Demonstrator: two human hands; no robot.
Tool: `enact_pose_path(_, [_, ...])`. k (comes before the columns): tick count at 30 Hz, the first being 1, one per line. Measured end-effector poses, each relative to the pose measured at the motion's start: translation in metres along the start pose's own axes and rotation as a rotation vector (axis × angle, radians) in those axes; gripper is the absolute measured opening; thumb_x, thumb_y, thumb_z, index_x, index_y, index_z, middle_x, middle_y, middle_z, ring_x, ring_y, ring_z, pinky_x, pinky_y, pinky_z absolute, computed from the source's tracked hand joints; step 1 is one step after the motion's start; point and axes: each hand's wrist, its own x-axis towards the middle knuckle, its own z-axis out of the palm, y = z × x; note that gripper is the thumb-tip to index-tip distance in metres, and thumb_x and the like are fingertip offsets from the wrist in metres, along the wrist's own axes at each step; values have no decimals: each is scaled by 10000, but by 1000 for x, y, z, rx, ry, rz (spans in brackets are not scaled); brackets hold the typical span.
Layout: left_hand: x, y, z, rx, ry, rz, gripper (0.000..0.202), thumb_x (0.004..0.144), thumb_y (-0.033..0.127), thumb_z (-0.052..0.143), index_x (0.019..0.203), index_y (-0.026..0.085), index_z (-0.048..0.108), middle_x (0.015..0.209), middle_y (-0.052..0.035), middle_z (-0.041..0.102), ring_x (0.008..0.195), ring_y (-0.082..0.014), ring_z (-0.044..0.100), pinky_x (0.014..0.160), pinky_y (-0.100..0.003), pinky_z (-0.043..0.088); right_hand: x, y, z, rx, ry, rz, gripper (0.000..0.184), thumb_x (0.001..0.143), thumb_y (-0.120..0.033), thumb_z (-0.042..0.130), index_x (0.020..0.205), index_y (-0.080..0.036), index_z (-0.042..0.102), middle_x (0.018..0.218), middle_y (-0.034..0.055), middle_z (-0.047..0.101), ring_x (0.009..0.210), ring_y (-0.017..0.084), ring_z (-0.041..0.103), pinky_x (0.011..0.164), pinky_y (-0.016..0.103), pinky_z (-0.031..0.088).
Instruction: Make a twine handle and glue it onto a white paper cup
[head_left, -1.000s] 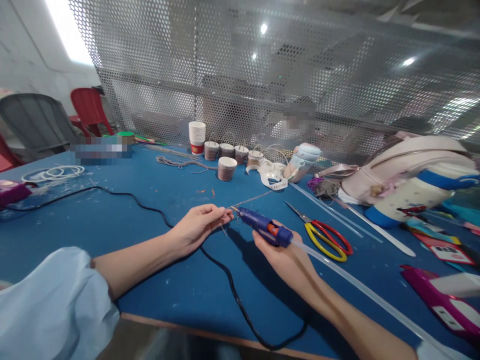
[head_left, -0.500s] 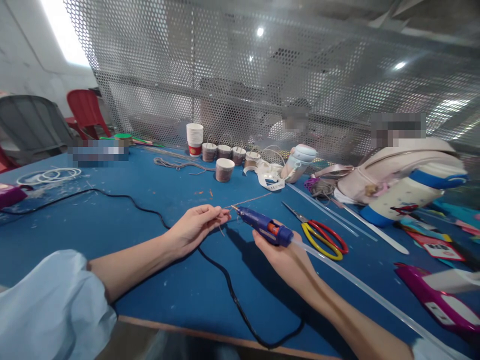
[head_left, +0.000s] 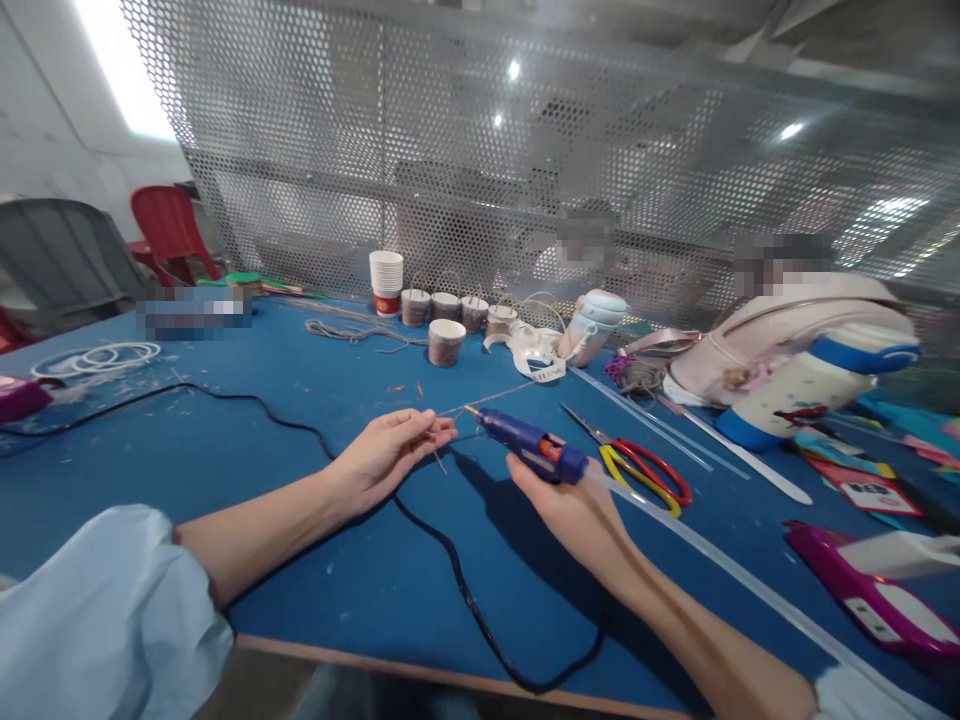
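Perforated grey metal partition (head_left: 300, 150) closes off the far side of a scuffed blue tabletop (head_left: 225, 540); I observe the work from my remote position. Along the partition stand a stack of white paper cups (head_left: 386, 272) and, nearer the hands, one small white-rimmed cup with a brownish wrapped side (head_left: 446, 346).

Left hand (head_left: 390, 450): thumb and fingertips pinched together on a thin, pale brown cord (head_left: 502, 394), which runs rightward just above or on the tabletop; I cannot tell which. A short end hangs below the fingers.

Right hand (head_left: 570, 505): fingers wrapped around a dark blue glue gun (head_left: 525, 445), a long translucent glue stick (head_left: 705, 543) projecting from its rear. Trigger position cannot be determined.

Step in hand, in my judgement: applying glue to the cord near the pinched end. The nozzle lies at the cord, contact unconfirmed. The next move calls for steady tension and a hot tip kept clear of the fingertips.

Red-and-yellow-handled scissors (head_left: 613, 443) lie open-handled beside the right hand.
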Motion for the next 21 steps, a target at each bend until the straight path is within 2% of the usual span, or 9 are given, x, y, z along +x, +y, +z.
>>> enact_pose_path(3, [1,5,1,-38,66,20,232,868,100,561,654,70,647,854,-151,725,882,-190,702,953,-302,521,9,8,-7,19,47,72,309,769,-441,581,588,-199,520,465,-33,472,441,126,439,468,262,359])
enact_pose_path(6, [3,9,0,-77,128,54,238,872,83,543,657,65,645,807,-148,720,875,-206,709,948,-320,531,24,28,-11,-28,51,150,361,801,-494,533,624,-191,617,430,-21,495,450,158,502,482,277,372])
enact_pose_path(8, [4,10,0,-92,145,69,237,874,79,537,663,67,644,790,-142,717,869,-208,712,939,-323,538,35,43,-11,-139,25,131,347,805,-484,521,699,-193,677,555,23,622,579,203,602,554,296,431])
enact_pose_path(10, [4,11,0,-95,143,74,225,874,84,540,676,70,645,795,-141,718,861,-206,713,930,-323,543,43,53,-11,-256,-20,62,311,806,-445,530,848,-199,715,782,65,717,792,257,656,677,332,474])
enact_pose_path(13, [3,11,0,-95,134,74,212,870,83,546,683,68,643,806,-149,719,865,-212,714,921,-321,549,48,54,-14,-375,-93,59,369,836,-441,506,1056,-215,698,1006,88,724,976,301,643,780,377,480])
enact_pose_path(15, [2,11,1,-98,137,73,216,872,78,540,681,67,641,800,-153,717,866,-216,715,913,-321,553,48,47,-17,-444,-124,75,403,855,-463,486,1114,-219,677,1073,90,712,1015,302,639,804,376,482])
enact_pose_path(17, [2,12,1,-105,136,75,218,873,77,536,683,65,640,797,-156,716,864,-219,715,907,-322,557,45,39,-24,-497,-151,51,393,865,-479,475,1071,-216,683,1046,84,720,975,288,655,787,354,485])
enact_pose_path(19, [3,13,1,-115,132,85,212,872,77,539,687,64,642,791,-158,715,860,-218,714,906,-324,557,39,32,-33,-564,-165,24,371,863,-501,476,927,-211,697,921,76,732,860,271,671,719,333,481])
enact_pose_path(21, [3,13,0,-127,127,97,205,869,80,546,690,67,644,785,-155,715,860,-215,713,912,-331,555,27,27,-43,-685,-146,60,383,829,-550,508,753,-213,672,777,71,713,740,268,661,626,328,456])
